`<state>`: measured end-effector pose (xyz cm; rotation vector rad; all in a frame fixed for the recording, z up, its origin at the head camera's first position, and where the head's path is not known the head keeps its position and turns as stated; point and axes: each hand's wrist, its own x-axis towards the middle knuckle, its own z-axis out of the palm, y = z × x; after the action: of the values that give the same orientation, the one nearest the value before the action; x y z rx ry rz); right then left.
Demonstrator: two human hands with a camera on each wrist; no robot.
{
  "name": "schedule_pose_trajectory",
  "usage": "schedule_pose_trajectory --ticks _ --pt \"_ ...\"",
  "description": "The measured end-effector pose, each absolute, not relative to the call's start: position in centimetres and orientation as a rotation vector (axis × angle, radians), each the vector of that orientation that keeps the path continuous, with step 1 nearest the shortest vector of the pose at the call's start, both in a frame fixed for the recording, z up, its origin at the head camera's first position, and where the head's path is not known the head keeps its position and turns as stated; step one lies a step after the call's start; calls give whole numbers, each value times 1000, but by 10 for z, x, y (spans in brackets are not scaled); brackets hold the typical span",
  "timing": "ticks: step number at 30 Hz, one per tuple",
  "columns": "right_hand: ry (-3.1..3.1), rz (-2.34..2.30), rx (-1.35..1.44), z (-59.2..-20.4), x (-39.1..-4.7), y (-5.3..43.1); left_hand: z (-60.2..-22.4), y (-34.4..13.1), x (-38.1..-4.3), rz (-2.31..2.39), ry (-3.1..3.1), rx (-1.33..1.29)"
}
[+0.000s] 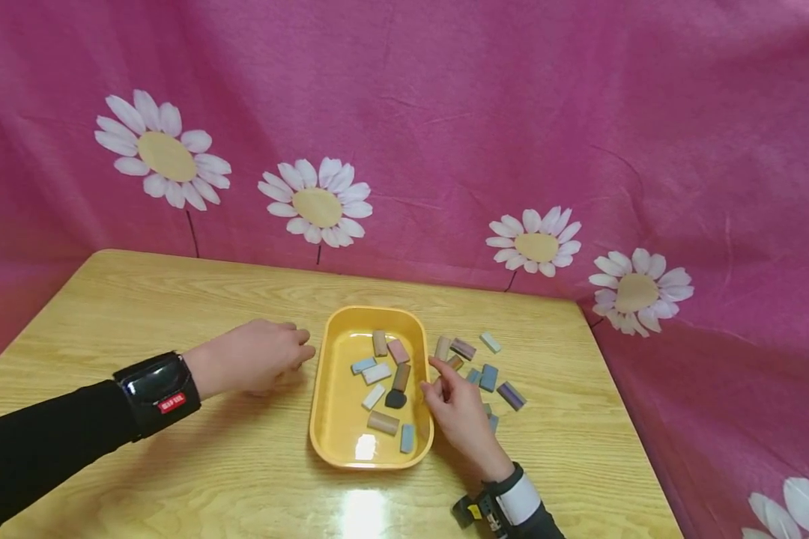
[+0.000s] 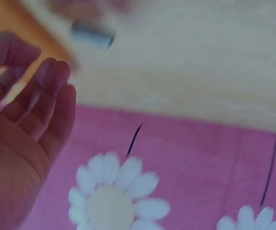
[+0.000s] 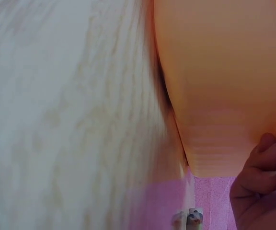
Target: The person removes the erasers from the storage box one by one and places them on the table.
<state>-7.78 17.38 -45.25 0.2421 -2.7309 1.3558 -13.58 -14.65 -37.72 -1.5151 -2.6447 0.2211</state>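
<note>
A yellow plastic tray (image 1: 322, 419) stands on the table, holding several short coloured sticks, some tan, white, blue or pink, and a dark rounded piece (image 1: 395, 399). My right hand (image 1: 461, 415) is at the tray's right rim, its thumb over the edge and its fingers on the outer side. In the right wrist view, the curled fingers (image 3: 267, 165) meet the tray's wall (image 3: 214, 96). Left of the tray, my left hand (image 1: 263, 358) hovers with loosely bent fingers and holds nothing; its palm (image 2: 13, 153) shows in the left wrist view.
More short sticks lie on the table right of the tray, among them a blue one (image 1: 488, 377), a purple one (image 1: 511, 396) and a pale one (image 1: 491, 342). Behind the wooden table (image 1: 195, 299) hangs a pink cloth (image 1: 431, 135) with white flowers.
</note>
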Motion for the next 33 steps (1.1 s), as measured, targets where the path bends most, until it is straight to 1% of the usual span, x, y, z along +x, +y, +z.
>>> schedule_pose_trajectory --ticks 2,5,12,16,19,24,33 --pt "-2729 1351 244 -452 -78 175 -365 -133 -138 177 -2631 -1456" --pt "-2726 1344 244 -452 -77 177 -355 -108 -137 61 -2593 -1483" --pt "-2728 1337 235 -454 -76 182 -366 -40 -113 5 -2459 -1874" --pt "-2717 1339 235 -455 -75 180 -371 -15 -108 7 -2451 -2018" --pt "-2712 1330 247 -457 -76 176 -373 -6 -108 34 -2517 -2079" --pt "-2708 1315 286 -459 -77 168 -381 -5 -108 147 -2633 -2103" --pt "-2733 1295 255 -455 -78 173 -401 -1 -104 294 -2433 -2128"
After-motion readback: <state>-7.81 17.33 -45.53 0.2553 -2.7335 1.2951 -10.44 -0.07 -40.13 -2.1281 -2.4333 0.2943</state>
